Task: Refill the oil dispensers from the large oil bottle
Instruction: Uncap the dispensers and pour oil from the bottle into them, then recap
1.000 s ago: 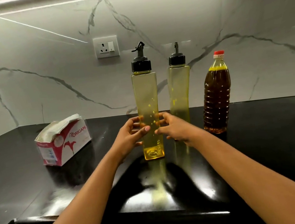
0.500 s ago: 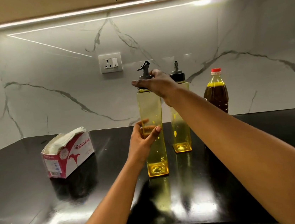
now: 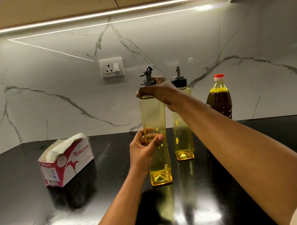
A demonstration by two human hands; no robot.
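Two tall yellow square oil dispensers with black spout caps stand on the black counter [image 3: 260, 145]. The near dispenser [image 3: 153, 115] holds only a little oil at its bottom. My left hand [image 3: 145, 150] grips its body at mid height. My right hand [image 3: 157, 91] is curled round its black cap [image 3: 147, 79] from above. The second dispenser [image 3: 183, 138] stands just behind and to the right, partly hidden by my right forearm. The large oil bottle [image 3: 218, 100], dark amber with a red cap, stands further right against the wall.
A red and white tissue box [image 3: 66, 159] lies on the counter to the left. A wall socket [image 3: 111, 67] sits in the marble backsplash above the dispensers. The counter's front edge runs along the bottom of the view.
My right hand went from the near dispenser's body up to its cap and now grips it. My left hand keeps holding the body. The view tilted upward.
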